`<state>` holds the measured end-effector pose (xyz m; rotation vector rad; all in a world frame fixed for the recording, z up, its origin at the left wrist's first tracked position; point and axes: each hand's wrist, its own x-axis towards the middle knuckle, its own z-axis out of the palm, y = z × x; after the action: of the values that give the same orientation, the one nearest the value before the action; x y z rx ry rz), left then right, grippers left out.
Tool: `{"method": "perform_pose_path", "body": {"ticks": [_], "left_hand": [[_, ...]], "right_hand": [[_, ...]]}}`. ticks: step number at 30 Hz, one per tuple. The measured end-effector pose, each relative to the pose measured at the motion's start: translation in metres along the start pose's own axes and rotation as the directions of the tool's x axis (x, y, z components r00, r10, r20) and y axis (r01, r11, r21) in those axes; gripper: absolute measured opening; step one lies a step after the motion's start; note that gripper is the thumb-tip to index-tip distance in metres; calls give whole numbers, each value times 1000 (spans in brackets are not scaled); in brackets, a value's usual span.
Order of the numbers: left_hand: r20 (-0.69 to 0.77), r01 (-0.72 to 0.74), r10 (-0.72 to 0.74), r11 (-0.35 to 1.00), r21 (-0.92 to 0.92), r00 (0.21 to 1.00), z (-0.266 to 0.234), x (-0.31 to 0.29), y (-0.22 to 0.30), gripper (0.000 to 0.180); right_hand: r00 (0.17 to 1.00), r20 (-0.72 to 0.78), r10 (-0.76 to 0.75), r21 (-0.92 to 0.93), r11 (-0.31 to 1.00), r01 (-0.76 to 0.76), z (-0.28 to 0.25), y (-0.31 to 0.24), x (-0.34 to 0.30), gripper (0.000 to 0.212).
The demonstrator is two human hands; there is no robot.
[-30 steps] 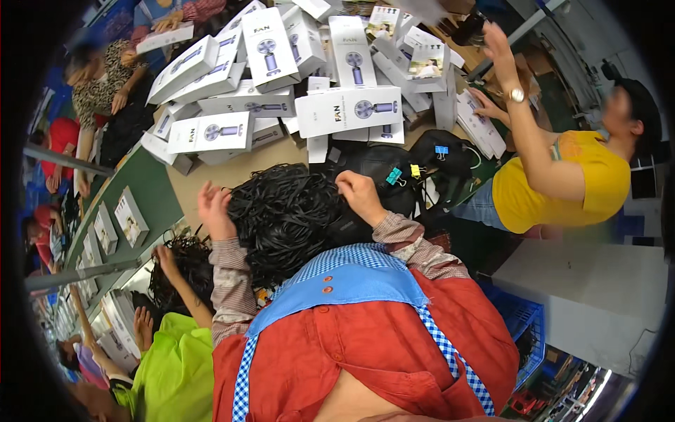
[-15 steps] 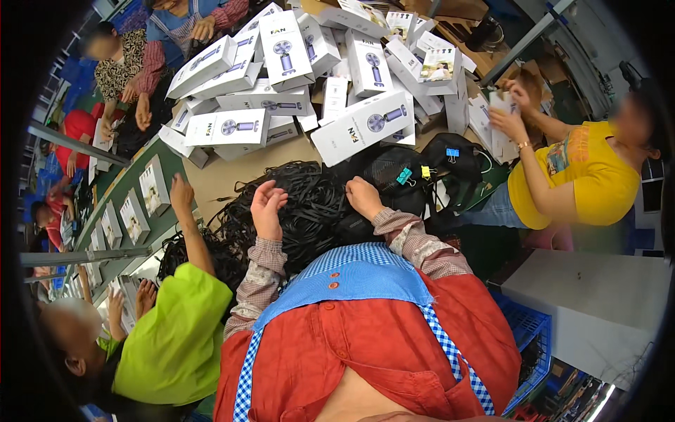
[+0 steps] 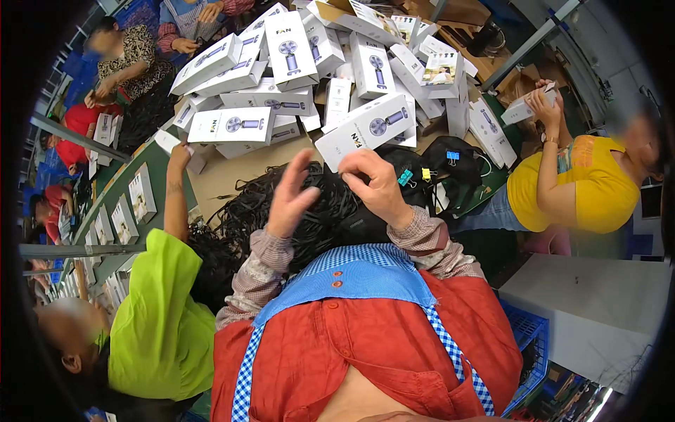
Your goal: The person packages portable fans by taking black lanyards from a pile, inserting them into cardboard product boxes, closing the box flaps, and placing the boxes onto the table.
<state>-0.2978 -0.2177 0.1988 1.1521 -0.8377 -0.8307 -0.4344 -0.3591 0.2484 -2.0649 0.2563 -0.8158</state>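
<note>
My left hand (image 3: 292, 197) is raised over a heap of black straps (image 3: 309, 228), its fingers apart and holding nothing. To its right, my right hand (image 3: 380, 186) is closed, thumb and fingers curled toward each other; whatever they may hold is too small to make out. Its fingertips overlap the lower edge of a white fan box (image 3: 369, 130) that leans at the front of the pile. I cannot tell whether they touch it. Black mesh pouches (image 3: 450, 162) with teal, yellow and blue binder clips lie right of my right hand.
A large pile of white fan boxes (image 3: 292, 53) covers the table's far side. At left, a person in green (image 3: 165, 316) reaches to a box; at right, a person in yellow (image 3: 576, 176) holds one. More boxes (image 3: 140, 193) stand on the green belt. A blue crate (image 3: 527, 344) sits lower right.
Both my hands have risen from the strap heap toward the boxes, the left also moving right. The person in green has reached forward to a box; the person in yellow has raised a box.
</note>
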Motion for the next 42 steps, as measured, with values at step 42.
{"method": "perform_pose_path", "body": {"ticks": [42], "left_hand": [[26,240,-345,592,-769,938,-9,13,-57,11]], "right_hand": [[937,180,299,392,852,-347,17,80,-31,26]]}}
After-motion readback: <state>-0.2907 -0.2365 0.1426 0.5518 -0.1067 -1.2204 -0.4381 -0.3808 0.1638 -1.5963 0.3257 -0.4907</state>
